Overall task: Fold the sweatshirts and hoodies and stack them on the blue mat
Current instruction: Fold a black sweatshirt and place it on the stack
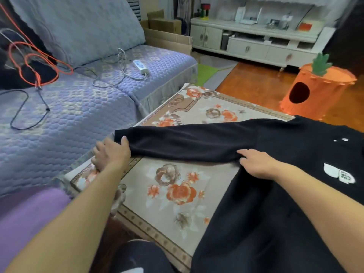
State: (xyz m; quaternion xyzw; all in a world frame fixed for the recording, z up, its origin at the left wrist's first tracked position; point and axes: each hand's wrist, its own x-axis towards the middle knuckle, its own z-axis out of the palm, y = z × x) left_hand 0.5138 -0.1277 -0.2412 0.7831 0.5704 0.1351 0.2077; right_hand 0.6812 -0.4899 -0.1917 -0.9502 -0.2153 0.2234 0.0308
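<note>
Floral cloth by sofa | my left hand pinching black sweatshirt cuff | right hand spread flat on it

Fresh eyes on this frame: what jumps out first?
The black sweatshirt dominates, spread over a floral cloth with one sleeve stretched out to the left. The left hand grips that sleeve's cuff while the right hand presses flat near the armpit. Next comes colour: an orange carrot-shaped pet house on the floor at right, and an orange cable looped on the purple sofa at left.
</note>
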